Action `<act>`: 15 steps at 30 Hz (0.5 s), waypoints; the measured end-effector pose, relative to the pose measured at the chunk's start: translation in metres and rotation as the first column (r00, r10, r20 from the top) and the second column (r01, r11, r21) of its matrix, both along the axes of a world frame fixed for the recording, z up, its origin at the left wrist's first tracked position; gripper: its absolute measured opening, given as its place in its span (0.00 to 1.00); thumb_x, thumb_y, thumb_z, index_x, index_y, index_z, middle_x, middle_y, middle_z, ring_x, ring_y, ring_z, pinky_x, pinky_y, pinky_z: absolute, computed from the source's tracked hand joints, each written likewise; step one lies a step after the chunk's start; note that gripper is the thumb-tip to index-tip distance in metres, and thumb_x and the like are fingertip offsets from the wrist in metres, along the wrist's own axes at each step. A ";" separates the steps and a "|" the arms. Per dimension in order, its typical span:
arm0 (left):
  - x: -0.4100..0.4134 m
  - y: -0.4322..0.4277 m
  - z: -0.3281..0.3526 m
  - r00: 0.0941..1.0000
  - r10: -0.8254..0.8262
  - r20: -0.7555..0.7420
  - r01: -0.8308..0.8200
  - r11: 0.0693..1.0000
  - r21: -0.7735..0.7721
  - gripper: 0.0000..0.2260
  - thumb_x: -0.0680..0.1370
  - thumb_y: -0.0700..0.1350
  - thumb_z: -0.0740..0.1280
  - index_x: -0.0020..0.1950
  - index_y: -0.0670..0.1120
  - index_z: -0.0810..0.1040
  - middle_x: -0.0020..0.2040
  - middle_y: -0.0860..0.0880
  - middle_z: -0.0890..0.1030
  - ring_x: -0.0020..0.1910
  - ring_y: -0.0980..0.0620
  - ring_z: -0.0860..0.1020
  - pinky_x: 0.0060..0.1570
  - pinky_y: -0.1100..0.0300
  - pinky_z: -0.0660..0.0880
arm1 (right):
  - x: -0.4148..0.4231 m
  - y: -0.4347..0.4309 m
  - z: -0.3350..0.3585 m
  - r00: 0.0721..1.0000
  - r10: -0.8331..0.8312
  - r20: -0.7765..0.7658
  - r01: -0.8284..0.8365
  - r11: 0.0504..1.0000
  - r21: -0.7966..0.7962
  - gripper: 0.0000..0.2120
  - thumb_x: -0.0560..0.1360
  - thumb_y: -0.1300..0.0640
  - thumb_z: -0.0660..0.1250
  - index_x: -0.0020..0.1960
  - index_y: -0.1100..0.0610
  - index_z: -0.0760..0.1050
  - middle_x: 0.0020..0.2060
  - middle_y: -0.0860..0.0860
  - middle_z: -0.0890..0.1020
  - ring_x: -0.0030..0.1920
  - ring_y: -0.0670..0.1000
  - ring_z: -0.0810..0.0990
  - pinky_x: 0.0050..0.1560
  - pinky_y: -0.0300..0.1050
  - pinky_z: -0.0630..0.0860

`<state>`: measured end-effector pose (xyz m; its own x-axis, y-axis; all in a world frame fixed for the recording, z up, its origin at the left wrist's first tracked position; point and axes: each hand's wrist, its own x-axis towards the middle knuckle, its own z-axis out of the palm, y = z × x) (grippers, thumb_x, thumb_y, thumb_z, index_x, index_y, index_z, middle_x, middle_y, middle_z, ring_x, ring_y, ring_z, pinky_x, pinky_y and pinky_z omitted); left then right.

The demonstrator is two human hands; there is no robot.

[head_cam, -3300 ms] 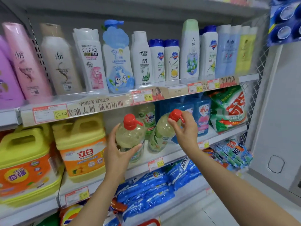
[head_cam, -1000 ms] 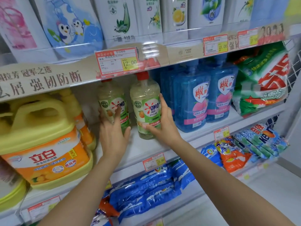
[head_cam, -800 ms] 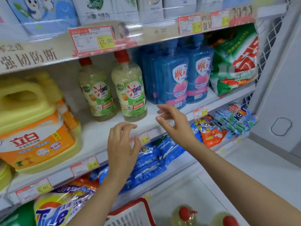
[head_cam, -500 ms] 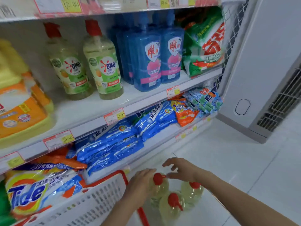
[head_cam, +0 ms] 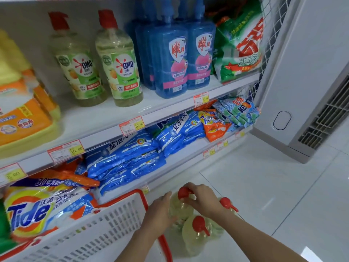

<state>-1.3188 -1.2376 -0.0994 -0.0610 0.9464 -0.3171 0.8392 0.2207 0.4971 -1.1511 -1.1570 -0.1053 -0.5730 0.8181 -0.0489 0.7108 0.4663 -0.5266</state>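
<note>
Head view: both grips met low on the floor (head_cam: 264,186), just right of the basket (head_cam: 120,220).
left grip (head_cam: 158,210): nearest the basket, fingers spread and laid flat against the side of the held bottle (head_cam: 179,208).
held bottle: upright, long axis vertical, between the two grips.
right grip (head_cam: 204,200): on the side away from the basket, curled, pinching the red cap (head_cam: 183,192).
two other bottles (head_cam: 196,235): upright, beyond the held bottle from the basket.
coming move: probably a straight lift along the axis, led by the right grip.
</note>
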 end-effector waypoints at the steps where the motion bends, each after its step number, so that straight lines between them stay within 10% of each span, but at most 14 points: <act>1: 0.001 0.001 -0.001 1.000 0.015 0.027 -0.016 1.000 0.008 0.41 0.74 0.54 0.73 0.80 0.49 0.52 0.76 0.48 0.65 0.73 0.50 0.66 0.70 0.59 0.64 | 0.001 0.000 0.007 0.999 -0.005 -0.043 0.006 1.000 0.025 0.18 0.78 0.45 0.67 0.63 0.54 0.75 0.49 0.52 0.84 0.50 0.55 0.81 0.52 0.48 0.74; 7: 0.013 0.010 0.018 0.849 0.213 0.483 -0.336 0.924 0.184 0.48 0.60 0.54 0.82 0.73 0.62 0.57 0.64 0.53 0.77 0.61 0.50 0.77 0.58 0.52 0.76 | 0.001 0.007 0.077 0.957 -0.055 -0.285 0.119 0.970 0.212 0.20 0.75 0.42 0.71 0.60 0.54 0.80 0.45 0.50 0.85 0.46 0.53 0.83 0.50 0.51 0.76; 12: 0.014 0.010 0.038 0.756 0.230 0.612 -0.498 0.810 0.310 0.39 0.52 0.62 0.81 0.59 0.63 0.69 0.51 0.61 0.81 0.49 0.60 0.80 0.48 0.54 0.78 | 0.040 0.011 0.112 0.761 -0.090 -0.643 -0.082 0.969 -0.233 0.16 0.80 0.51 0.66 0.65 0.53 0.74 0.58 0.49 0.83 0.60 0.48 0.81 0.63 0.42 0.75; 15: 0.013 0.006 0.046 0.695 0.237 0.679 -0.571 0.756 0.320 0.39 0.50 0.65 0.79 0.58 0.63 0.70 0.51 0.61 0.80 0.50 0.55 0.80 0.51 0.49 0.78 | 0.086 0.007 0.082 0.853 -0.217 -0.475 0.065 0.947 -0.316 0.16 0.76 0.61 0.58 0.63 0.55 0.71 0.62 0.48 0.79 0.64 0.50 0.77 0.63 0.43 0.73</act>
<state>-1.3061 -1.2320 -0.0530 -0.4438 0.8947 0.0518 0.2397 0.0629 0.9688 -1.0656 -1.1497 -0.0236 -0.4605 0.8872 -0.0264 0.3635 0.1613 -0.9175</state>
